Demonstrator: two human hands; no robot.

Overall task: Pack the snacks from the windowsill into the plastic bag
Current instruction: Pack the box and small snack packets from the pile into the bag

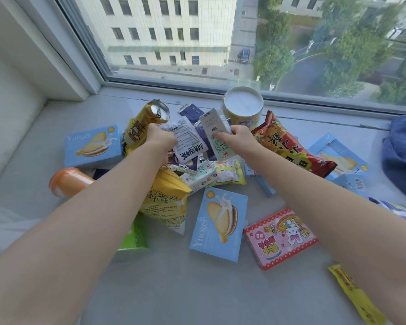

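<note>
A heap of snacks lies on the grey windowsill (pixel 174 285). My left hand (pixel 161 137) grips a white packet with black print (pixel 188 140) at the heap's top. My right hand (pixel 238 138) holds a pale green milk carton (pixel 215 127) lifted above the heap. Below them lie a second milk carton (pixel 201 178), a yellow chip bag (pixel 167 200) and small purple sachets (pixel 203 134). No plastic bag is clearly in view.
Blue biscuit boxes (pixel 219 222) (pixel 93 145) (pixel 340 156), a pink box (pixel 280 238), a red-yellow bag (pixel 288 146), a round tub (pixel 243 106), an orange bottle (pixel 68 181), a green box (pixel 134 238) and a yellow bar (pixel 354 294) lie around. Blue cloth (pixel 403 156) sits at right. The window glass (pixel 220 38) stands behind.
</note>
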